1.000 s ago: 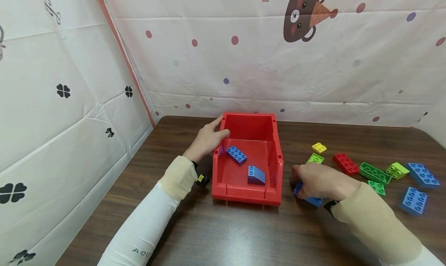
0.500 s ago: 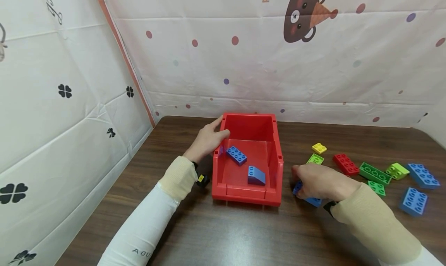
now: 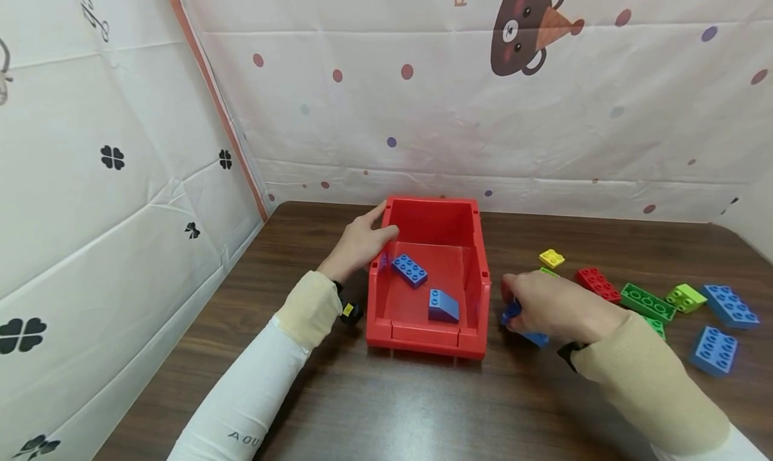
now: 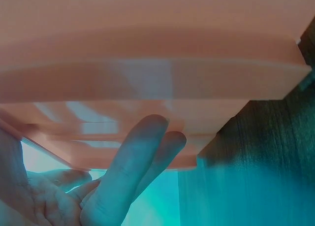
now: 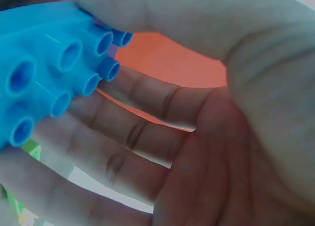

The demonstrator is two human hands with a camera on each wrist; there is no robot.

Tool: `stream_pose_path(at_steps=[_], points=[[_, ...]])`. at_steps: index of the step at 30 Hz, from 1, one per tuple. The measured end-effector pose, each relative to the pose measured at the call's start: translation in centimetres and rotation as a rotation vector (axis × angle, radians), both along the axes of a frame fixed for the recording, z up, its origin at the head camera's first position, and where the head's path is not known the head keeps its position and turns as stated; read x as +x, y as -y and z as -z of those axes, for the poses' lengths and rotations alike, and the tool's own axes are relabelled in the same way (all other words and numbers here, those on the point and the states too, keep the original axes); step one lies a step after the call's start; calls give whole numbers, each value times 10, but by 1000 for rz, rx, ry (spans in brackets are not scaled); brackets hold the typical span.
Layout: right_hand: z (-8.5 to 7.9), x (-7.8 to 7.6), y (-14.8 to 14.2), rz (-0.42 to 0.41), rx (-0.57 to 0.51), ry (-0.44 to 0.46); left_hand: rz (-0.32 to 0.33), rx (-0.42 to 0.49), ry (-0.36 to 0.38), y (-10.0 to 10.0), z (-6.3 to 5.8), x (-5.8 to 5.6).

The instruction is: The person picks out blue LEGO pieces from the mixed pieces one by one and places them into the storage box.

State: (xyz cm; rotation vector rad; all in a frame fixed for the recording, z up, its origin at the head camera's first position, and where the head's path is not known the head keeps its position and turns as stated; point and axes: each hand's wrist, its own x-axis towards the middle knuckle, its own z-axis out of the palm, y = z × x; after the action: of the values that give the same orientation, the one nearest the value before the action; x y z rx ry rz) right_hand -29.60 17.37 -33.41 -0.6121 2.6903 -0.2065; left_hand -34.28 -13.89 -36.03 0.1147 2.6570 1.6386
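Note:
My left hand (image 3: pixel 357 246) holds the left wall of a red bin (image 3: pixel 425 343), thumb over the rim and other fingers along the outside. In the left wrist view, fingertips lie against the bin's outer wall (image 4: pixel 206 80). Inside the bin are a blue studded brick (image 3: pixel 410 270) and a blue sloped brick (image 3: pixel 443 306). Just right of the bin, my right hand (image 3: pixel 558 305) pinches a blue brick (image 3: pixel 535 338) low over the table, covering much of it. The right wrist view shows this brick's studs (image 5: pixel 60 103) between thumb and fingers.
Right of the right hand lie a red brick (image 3: pixel 598 284), a dark green brick (image 3: pixel 647 301), a lime brick (image 3: pixel 686 298) and two large blue bricks (image 3: pixel 729 306). A small yellow brick (image 3: pixel 552 258) lies behind the hand. Partly hidden are a lime (image 3: pixel 549 272) and a green piece (image 3: pixel 655 325).
My right hand has shifted slightly left with the blue brick, and now hides more of the lime and green pieces. The left hand and the bin have stayed in place.

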Motion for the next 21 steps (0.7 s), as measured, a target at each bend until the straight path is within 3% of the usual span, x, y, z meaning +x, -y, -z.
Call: stream_pose_path(at_steps=[7, 21], points=[[-12, -1, 1, 29, -18, -38, 5, -1, -1, 0, 1, 1], [-37, 2, 4, -7, -77, -173, -2, -13, -6, 0, 0, 1]])
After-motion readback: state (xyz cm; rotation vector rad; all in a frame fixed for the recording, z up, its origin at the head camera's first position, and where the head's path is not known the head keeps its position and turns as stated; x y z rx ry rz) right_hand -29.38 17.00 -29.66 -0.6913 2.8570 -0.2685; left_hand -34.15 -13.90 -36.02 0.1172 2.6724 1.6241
